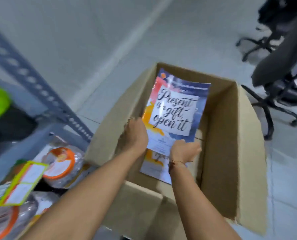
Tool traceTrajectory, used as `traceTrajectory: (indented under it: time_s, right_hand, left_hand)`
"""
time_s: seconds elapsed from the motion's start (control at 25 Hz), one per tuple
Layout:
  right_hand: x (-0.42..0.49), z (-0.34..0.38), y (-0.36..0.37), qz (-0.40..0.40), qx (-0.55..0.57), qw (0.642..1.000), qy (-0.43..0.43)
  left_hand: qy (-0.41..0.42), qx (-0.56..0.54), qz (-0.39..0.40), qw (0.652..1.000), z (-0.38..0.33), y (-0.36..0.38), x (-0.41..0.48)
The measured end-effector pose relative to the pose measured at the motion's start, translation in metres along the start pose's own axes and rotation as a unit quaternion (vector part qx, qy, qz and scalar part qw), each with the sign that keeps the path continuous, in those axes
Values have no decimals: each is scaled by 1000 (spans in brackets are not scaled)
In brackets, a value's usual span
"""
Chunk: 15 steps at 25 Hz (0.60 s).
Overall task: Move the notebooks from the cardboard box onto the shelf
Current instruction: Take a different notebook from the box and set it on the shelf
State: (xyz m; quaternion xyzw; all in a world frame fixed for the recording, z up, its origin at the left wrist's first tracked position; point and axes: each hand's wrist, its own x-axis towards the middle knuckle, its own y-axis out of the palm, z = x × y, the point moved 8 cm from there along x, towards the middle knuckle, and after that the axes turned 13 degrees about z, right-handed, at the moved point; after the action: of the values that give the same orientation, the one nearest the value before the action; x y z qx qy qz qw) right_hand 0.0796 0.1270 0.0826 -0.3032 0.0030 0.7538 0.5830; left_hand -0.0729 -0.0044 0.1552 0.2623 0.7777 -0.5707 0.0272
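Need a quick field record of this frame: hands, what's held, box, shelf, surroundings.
left hand: grip on the left edge of the top notebook
right hand: grip on its lower right edge
top notebook: colourful cover reading "Present is a gift, open it", tilted up inside the box
second notebook: partly visible below the hands
cardboard box: open, on the floor
shelf: grey metal, left of box, holds orange-lidded containers
background: black office chair

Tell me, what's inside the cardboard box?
Inside the cardboard box, both hands hold a colorful notebook. A matching cover peeks out beneath it. Anything deeper is covered.
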Motion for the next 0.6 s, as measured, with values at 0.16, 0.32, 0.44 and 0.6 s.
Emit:
traceTrajectory:
  time_s: [0.16,0.32,0.44,0.6]
  right_hand:
    - [-114,105,-12,44,198,954,-220]
    - [-260,213,6,225,319,829,-401]
    - [-373,291,11,321,238,740,-542]
    - [-497,376,28,369,125,633,-669]
  left_hand:
    - [111,-43,-252,960,16,-164,-111]
    - [145,10,-539,830,70,-310,-284]
    - [63,-20,-622,780,116,-381,-381]
    - [-157,10,-574,804,171,-457,-410]
